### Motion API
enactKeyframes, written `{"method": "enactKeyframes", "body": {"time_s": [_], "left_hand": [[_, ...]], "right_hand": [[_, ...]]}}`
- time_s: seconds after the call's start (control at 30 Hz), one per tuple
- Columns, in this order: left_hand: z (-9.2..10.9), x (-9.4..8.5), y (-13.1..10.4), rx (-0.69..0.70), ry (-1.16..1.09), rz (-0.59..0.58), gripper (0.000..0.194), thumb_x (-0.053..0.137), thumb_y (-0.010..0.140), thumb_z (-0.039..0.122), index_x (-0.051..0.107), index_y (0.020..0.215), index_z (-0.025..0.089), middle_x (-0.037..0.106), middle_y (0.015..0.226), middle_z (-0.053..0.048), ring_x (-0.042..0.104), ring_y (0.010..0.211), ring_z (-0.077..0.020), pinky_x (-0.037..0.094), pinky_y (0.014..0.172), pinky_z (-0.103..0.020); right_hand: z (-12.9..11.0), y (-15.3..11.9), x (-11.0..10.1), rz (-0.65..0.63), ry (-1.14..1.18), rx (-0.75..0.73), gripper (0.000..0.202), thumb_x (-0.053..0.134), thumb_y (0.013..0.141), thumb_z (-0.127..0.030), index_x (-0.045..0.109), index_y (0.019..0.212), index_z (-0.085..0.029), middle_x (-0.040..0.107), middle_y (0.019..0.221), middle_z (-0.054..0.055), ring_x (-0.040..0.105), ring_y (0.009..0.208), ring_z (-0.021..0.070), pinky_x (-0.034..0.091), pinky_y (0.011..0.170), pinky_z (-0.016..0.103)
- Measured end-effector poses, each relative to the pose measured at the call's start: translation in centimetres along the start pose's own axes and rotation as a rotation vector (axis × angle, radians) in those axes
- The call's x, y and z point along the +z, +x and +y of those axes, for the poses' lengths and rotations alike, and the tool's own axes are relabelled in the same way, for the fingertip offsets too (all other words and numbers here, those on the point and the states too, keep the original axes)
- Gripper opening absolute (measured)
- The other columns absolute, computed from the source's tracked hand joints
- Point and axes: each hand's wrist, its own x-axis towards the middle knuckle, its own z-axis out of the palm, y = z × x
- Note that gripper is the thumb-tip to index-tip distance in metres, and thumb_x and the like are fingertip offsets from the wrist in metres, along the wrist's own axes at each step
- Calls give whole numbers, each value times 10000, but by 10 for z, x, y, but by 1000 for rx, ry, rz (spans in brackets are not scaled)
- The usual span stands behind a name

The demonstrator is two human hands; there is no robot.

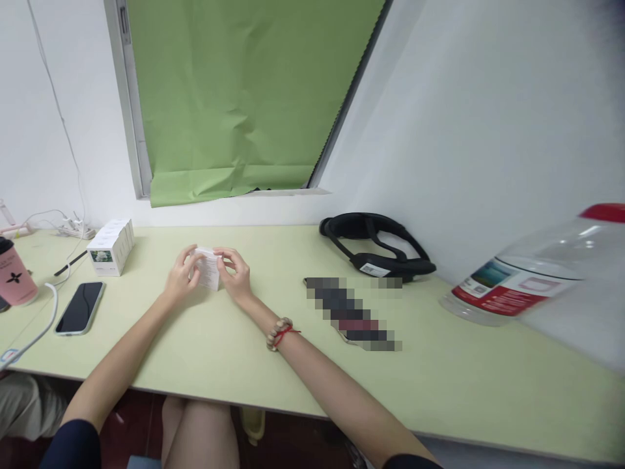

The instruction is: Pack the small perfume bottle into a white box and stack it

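A small white box with fine print (209, 273) is held upright just above the table, between both hands. On its left side, my left hand (182, 275) has its fingers closed at the top and edge. My right hand (236, 274) grips the box's upper right edge with thumb and fingertips; a beaded bracelet and red string circle that wrist. The print is too small to read, and fingers cover parts of the box. Left of my hands, a row of similar white boxes (111, 249) stands close together, the front one showing a flower picture.
A phone (81, 309), a white cable (49, 316) and a pink cup (15, 273) are on the left. A black head strap device (378, 247), a pixelated phone-like object (349, 312) and a large plastic bottle (517, 286) stand to the right. A wall backs the table (205, 358).
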Motion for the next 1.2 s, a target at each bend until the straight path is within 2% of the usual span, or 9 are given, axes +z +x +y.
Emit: {"method": "enactKeyframes", "body": {"time_s": [0.13, 0.3, 0.43, 0.6, 0.67, 0.8, 0.87, 1.0, 1.2], "left_hand": [[6, -2, 1, -2, 42, 5, 323, 430, 863, 166, 585, 1144, 194, 516, 1251, -119, 546, 1113, -189, 550, 802, -277], [9, -1, 2, -155, -144, 22, 349, 436, 937, 314, 488, 1259, 187, 477, 1294, -123, 532, 1146, -165, 570, 734, -234], [4, 4, 2, -196, -225, 4, 313, 445, 951, 352, 519, 1211, 195, 472, 1308, -123, 537, 1158, -167, 565, 786, -264], [3, 8, 6, -135, -166, 132, 249, 440, 960, 353, 571, 1089, 185, 575, 1091, -96, 548, 1079, -177, 489, 922, -356], [4, 9, 5, -147, -149, 141, 256, 429, 963, 374, 561, 1072, 184, 584, 1059, -91, 563, 1016, -172, 491, 871, -335], [3, 13, 1, -217, -159, 173, 305, 449, 949, 416, 460, 1148, 184, 577, 1124, -99, 599, 846, -131, 498, 731, -285], [2, 15, -1, -202, -160, 172, 297, 442, 954, 415, 460, 1139, 184, 569, 1160, -110, 606, 890, -137, 504, 743, -286], [1, 16, -3, -148, -141, 122, 262, 370, 987, 358, 538, 1091, 185, 525, 1253, -127, 543, 1147, -177, 512, 855, -313], [2, 13, -2, -128, -73, 106, 255, 371, 988, 343, 545, 1087, 184, 508, 1267, -123, 549, 1146, -172, 502, 927, -332]], "right_hand": [[3, 0, -1, -11, -7, 12, 254, 422, 971, -360, 606, 986, -185, 622, 1036, 94, 600, 982, 187, 544, 742, 295], [5, 1, -3, -26, -6, -11, 258, 411, 981, -349, 610, 989, -187, 618, 1038, 89, 586, 1016, 189, 529, 738, 288], [5, 2, -3, -46, -17, 0, 271, 402, 983, -365, 606, 987, -186, 615, 1036, 92, 587, 1004, 190, 532, 737, 292], [6, 2, -1, -48, -15, 0, 269, 394, 981, -382, 584, 981, -191, 614, 1022, 89, 589, 996, 191, 532, 747, 298], [8, 1, 0, -50, -21, 12, 266, 387, 981, -388, 569, 992, -194, 614, 1035, 90, 588, 1001, 191, 531, 759, 306], [9, -1, 0, -42, -35, 35, 282, 367, 986, -401, 559, 1021, -197, 613, 1063, 94, 584, 1015, 194, 522, 791, 322], [9, -1, 0, -25, -28, 46, 298, 375, 984, -414, 570, 1032, -194, 617, 1055, 93, 590, 991, 192, 524, 766, 312], [6, 0, 0, -1, -13, 41, 301, 417, 973, -423, 605, 1016, -191, 624, 1026, 86, 599, 947, 185, 528, 718, 286], [4, 1, 1, 10, -19, 49, 322, 417, 972, -442, 614, 996, -189, 627, 1006, 85, 601, 927, 188, 528, 715, 293]]}}
